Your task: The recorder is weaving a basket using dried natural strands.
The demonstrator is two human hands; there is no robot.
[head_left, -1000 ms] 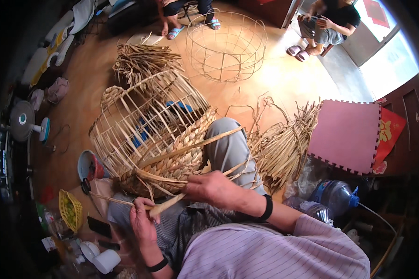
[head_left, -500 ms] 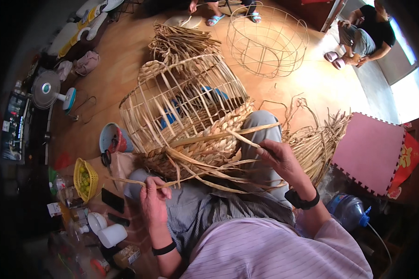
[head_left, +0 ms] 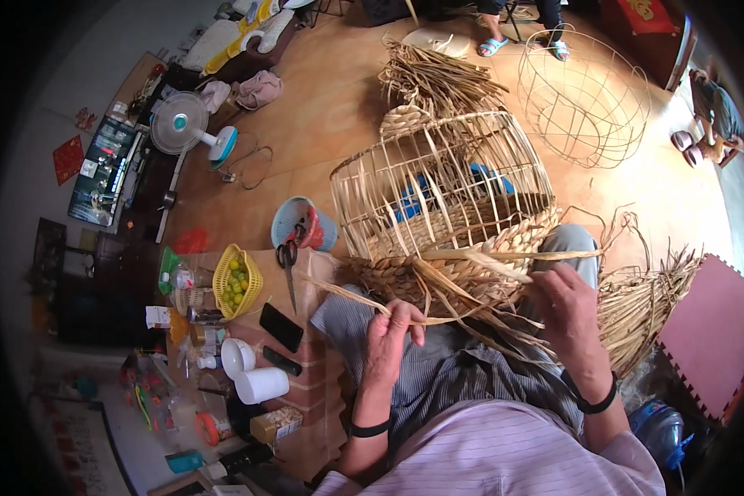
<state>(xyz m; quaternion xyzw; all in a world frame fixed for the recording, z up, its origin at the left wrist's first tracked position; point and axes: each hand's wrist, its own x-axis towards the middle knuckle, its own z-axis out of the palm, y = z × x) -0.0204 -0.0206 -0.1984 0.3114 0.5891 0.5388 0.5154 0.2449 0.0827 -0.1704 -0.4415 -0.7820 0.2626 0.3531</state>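
Across my lap lies a half-woven basket (head_left: 369,217), its wire frame partly wrapped in dried plant strips, with a thick braided band (head_left: 465,279) on the side nearest me. Loose strips fan out from that band over my legs. Between the thumb and fingers of my left hand (head_left: 391,331) is pinched one long tan strip (head_left: 339,289), whose free end points up and left. My right hand (head_left: 566,307), fingers closed, grips a pale strip (head_left: 496,266) that runs back to the braid. Something blue (head_left: 486,177) shows through the bars.
Bundles of dried stalks lie beyond the basket (head_left: 438,81) and to its right (head_left: 649,310). A bare wire frame (head_left: 587,99) stands farther off, near seated people. On the left are scissors (head_left: 287,258), a yellow basket of green fruit (head_left: 225,285), a phone (head_left: 281,327) and a fan (head_left: 179,124).
The view has swung left, so the room and basket sit farther right in the picture. Both hands keep their strips; my right hand has turned, its knuckles now facing up.
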